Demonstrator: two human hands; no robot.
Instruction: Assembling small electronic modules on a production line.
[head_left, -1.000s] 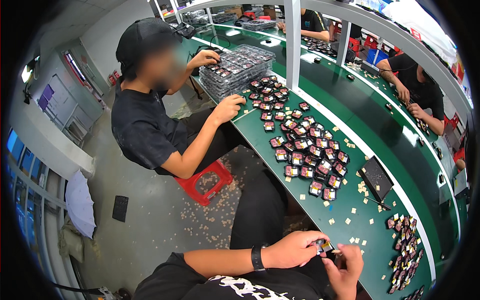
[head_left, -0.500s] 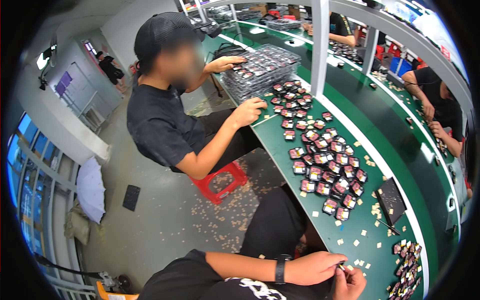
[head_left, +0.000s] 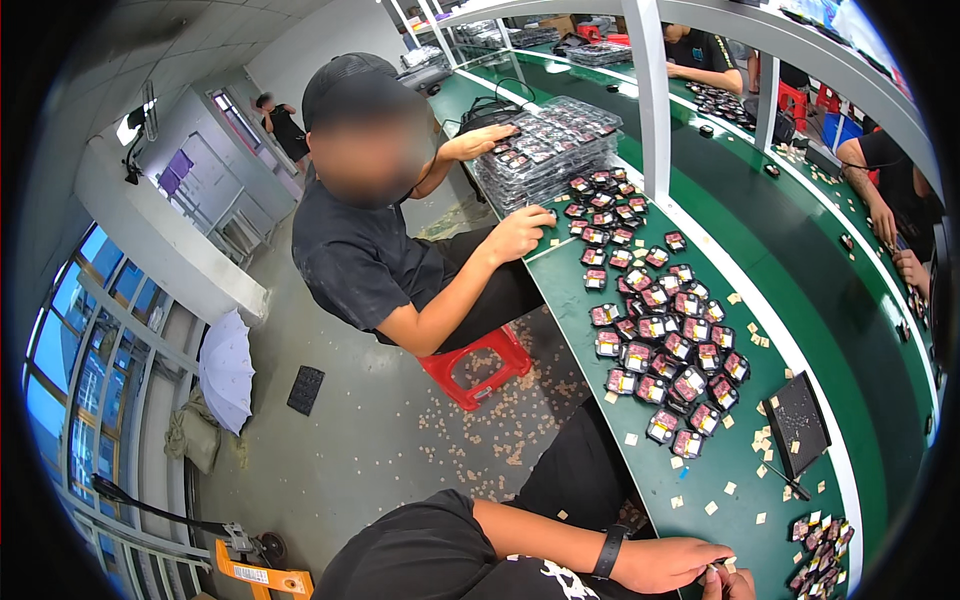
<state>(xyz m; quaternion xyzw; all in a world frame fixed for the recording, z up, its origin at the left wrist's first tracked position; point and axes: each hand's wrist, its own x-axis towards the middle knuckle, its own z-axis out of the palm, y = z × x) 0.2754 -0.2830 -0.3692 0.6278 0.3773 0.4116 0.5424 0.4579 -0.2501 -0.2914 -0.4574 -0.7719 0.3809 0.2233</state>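
- Counted: two own hands at the lower right, one small dark piece [head_left: 714, 565] between, by the near edge of the green worktop [head_left: 715, 460]
- With the left hand [head_left: 660, 564], pinching the piece at the fingertips; with the right hand [head_left: 738, 583], fingers close against the same piece, cut by the lower edge; cannot tell firmness of grip
- Along the worktop, three clusters of black cases [head_left: 688, 384], overlapping, too crowded for an exact count
- One shallow black tray [head_left: 797, 415], at least one pale chip [head_left: 795, 447] inside; one slender dark tool [head_left: 790, 483] just beside
- One stack of clear trays [head_left: 545, 165], small dark cases in the top one, with a co-worker's hand [head_left: 480, 143] there
- Cannot tell direction or long axis of the held piece: mostly covered by fingers
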